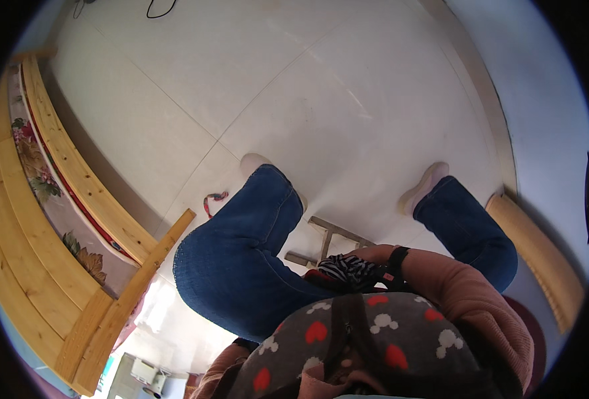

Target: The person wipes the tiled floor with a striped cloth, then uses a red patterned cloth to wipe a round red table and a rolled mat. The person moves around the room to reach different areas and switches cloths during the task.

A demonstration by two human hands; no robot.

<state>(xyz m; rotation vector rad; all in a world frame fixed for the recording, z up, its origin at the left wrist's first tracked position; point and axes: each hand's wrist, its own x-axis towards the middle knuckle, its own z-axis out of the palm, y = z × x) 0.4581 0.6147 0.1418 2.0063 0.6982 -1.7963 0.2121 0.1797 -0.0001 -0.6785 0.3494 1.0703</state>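
Observation:
Past the jeans-clad thighs, my right hand (pixel 374 253) reaches down at the lap, a dark band on its wrist. It is beside a bunched black-and-white striped cloth (pixel 346 267), with dark and red fabric around it. The fingers are mostly hidden, so their grip cannot be made out. My left hand is out of view; only its pink-sleeved forearm and a dark wristband show at the bottom left. Wooden bars (pixel 327 242) of a low frame show between the legs. A grey garment with red hearts (pixel 317 331) covers the torso.
A wooden bed frame (pixel 90 182) with a floral-covered mattress (pixel 40 169) stands at left. A narrow red patterned cloth strip (pixel 214 198) lies on the tiled floor (pixel 274 114) near the left foot. At right, a yellowish padded roll (pixel 534 259) is by the wall. A dark cable (pixel 162 15) lies at the top.

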